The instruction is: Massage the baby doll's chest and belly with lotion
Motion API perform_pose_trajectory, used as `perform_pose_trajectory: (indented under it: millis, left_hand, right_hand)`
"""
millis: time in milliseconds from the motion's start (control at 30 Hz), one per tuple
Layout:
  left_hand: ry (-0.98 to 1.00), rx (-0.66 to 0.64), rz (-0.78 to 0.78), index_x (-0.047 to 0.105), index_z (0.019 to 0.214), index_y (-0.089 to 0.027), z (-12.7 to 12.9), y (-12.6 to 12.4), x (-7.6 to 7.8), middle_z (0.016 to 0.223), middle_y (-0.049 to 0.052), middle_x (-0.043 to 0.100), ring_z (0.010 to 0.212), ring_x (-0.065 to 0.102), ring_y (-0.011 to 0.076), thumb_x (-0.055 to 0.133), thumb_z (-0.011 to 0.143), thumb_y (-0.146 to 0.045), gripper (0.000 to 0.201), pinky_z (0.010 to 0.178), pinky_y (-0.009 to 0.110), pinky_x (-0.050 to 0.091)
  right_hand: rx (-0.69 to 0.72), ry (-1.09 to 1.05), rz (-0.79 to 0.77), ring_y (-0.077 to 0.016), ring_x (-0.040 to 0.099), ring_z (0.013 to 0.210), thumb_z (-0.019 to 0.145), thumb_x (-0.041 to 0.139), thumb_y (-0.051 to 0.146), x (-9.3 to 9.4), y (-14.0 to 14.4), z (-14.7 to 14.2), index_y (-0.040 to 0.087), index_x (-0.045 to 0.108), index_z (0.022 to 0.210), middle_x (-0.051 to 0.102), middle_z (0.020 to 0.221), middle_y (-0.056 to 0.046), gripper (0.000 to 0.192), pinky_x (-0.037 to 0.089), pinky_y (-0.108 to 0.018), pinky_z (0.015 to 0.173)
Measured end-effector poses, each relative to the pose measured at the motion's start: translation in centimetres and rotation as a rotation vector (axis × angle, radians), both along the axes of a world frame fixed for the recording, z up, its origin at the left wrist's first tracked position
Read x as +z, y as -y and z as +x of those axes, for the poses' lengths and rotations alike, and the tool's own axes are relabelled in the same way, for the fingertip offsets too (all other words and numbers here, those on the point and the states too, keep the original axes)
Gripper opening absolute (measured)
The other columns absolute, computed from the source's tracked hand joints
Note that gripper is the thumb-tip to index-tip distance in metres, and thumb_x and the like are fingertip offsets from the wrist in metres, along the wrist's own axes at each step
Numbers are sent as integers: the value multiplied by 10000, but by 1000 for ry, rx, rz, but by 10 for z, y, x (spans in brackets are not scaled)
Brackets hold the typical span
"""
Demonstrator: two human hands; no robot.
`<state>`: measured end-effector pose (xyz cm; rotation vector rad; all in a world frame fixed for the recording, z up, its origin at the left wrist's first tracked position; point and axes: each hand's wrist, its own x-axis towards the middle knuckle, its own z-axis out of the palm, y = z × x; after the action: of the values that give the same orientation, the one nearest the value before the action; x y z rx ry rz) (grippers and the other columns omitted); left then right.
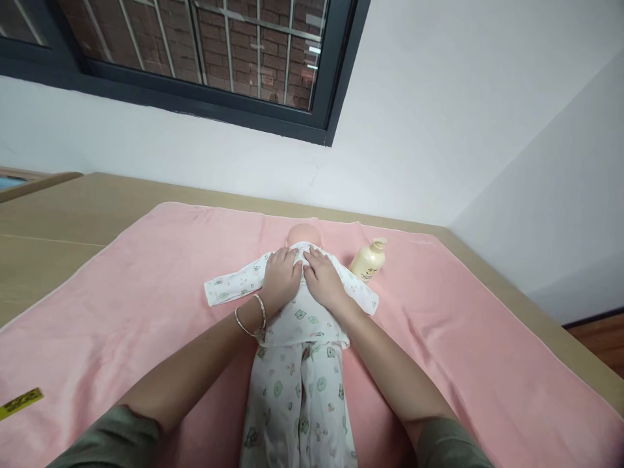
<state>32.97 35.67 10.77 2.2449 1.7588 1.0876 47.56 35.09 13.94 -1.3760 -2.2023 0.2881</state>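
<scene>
A baby doll (305, 234) lies stretched out on a pink blanket (146, 292), its head toward the wall. It wears a white printed top (302, 318) and matching trousers (322, 390), with the sleeves spread to both sides. My left hand (281, 276) rests flat on the left part of the doll's upper body, a silver bangle on the wrist. Beside it, my right hand (322, 278) lies flat on the right part, thumbs close together. Whether the doll is face up or face down I cannot tell.
A cream pump bottle (369, 260) stands on the blanket to the right of the doll. A yellow label strip (21, 403) lies at the lower left. Wooden table edges (487, 263) show around the blanket. Behind is a white wall (404, 130) with a dark-framed window (205, 97).
</scene>
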Motion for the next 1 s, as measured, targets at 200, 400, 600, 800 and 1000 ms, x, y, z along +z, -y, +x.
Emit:
perform_pose_trajectory:
  millis: [200, 400, 600, 800, 1000]
  left_hand:
    - [175, -57, -40, 572, 1307, -127, -5, -1, 13, 1334, 175, 635, 1296, 544, 301, 334, 998, -335, 442, 1140, 506, 392]
    - [691, -127, -179, 607, 1270, -167, -8, 12, 47, 1403, 134, 623, 1345, 542, 255, 387, 986, -431, 446, 1179, 445, 393]
    - [1263, -444, -587, 560, 1369, -171, 17, 28, 70, 1498, 150, 551, 1398, 520, 240, 256, 1012, -499, 573, 1179, 423, 421]
    - [1528, -621, -926, 404, 1513, -98, 72, 13, 96, 1559, 214, 456, 1408, 511, 242, 88, 997, -551, 757, 1123, 395, 488]
    - [1739, -620, -973, 321, 1560, -97, 113, -7, 99, 1584, 200, 421, 1401, 517, 236, 50, 991, -571, 788, 1083, 382, 522]
  right_hand:
    - [-59, -82, 75, -258, 305, 1497, 990, 422, 234, 15, 6, 5, 69, 507, 1473, 385, 1574, -190, 517, 261, -447, 1230]
    - [-114, -149, 159, -258, 340, 1482, 976, 431, 254, 57, 8, 31, 151, 513, 1485, 386, 1586, -122, 525, 283, -468, 1223]
    - [-321, -110, 66, -270, 392, 1454, 967, 425, 231, 104, 9, 95, 92, 505, 1488, 439, 1549, -137, 546, 323, -429, 1206]
    - [-400, -50, -2, -272, 491, 1381, 916, 390, 123, 114, 14, 119, 84, 503, 1489, 521, 1486, -131, 585, 419, -375, 1120]
    - [-445, 79, -42, -280, 602, 1244, 921, 406, 122, 112, 9, 114, 81, 592, 1399, 624, 1363, -164, 515, 483, -326, 977]
